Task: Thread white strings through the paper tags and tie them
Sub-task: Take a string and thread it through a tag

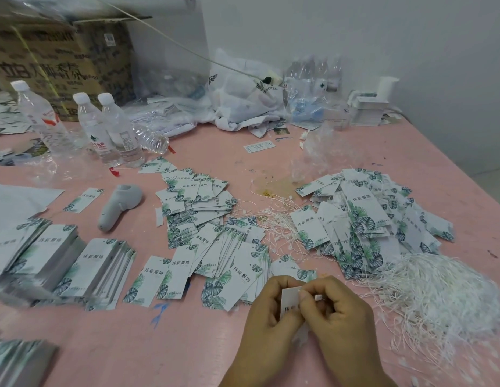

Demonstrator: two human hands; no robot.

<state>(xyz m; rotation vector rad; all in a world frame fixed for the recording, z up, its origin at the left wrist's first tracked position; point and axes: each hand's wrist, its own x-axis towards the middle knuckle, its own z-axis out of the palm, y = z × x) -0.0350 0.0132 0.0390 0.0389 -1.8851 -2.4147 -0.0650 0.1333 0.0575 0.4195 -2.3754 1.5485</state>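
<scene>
Bare pink worktop [148, 356] is left open at lower centre; passage is blocked rightward by tangled white strings [441, 291] and upward by scattered leaf-printed paper tags [215, 241].

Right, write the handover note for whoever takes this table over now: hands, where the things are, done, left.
Left hand grips one paper tag upright near the table's front edge. Right hand pinches a small white string end at that tag's top.
Loose white strings lie heaped to the right.
Strung tags are piled behind that heap.
Unstrung tags are spread in the centre, with neat stacks at left.
Left: finish this tag, then work through the unstrung ones.
</scene>
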